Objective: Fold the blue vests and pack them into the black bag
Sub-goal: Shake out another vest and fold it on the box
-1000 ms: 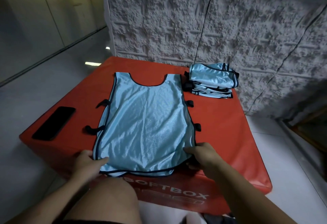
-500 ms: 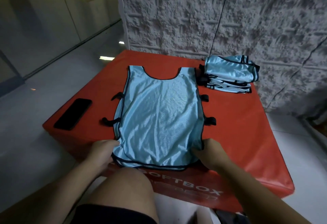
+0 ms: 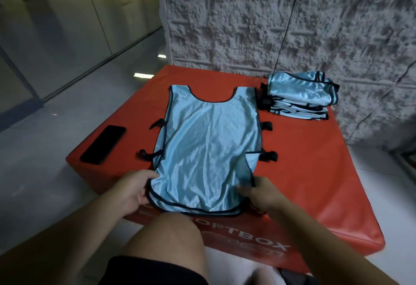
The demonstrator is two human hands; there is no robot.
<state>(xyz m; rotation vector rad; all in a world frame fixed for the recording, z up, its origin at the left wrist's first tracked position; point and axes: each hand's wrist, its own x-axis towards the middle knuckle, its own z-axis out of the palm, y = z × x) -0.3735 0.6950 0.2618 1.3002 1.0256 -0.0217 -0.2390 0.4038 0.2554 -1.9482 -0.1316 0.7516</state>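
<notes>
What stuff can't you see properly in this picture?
- The black bag: nowhere in the head view.
- The pile of folded vests: layers too small and dim to count.
- The left hand and right hand: fingertips hidden under the hem of the flat vest they grip.
- The white lettering on the red box: its start is hidden behind the knee.

Dim, bluish cast, bright light patches reflected on the glossy floor (image 3: 140,75) far left, sheen on the vest (image 3: 209,149), wide-angle bowing at edges, near corners soft
</notes>
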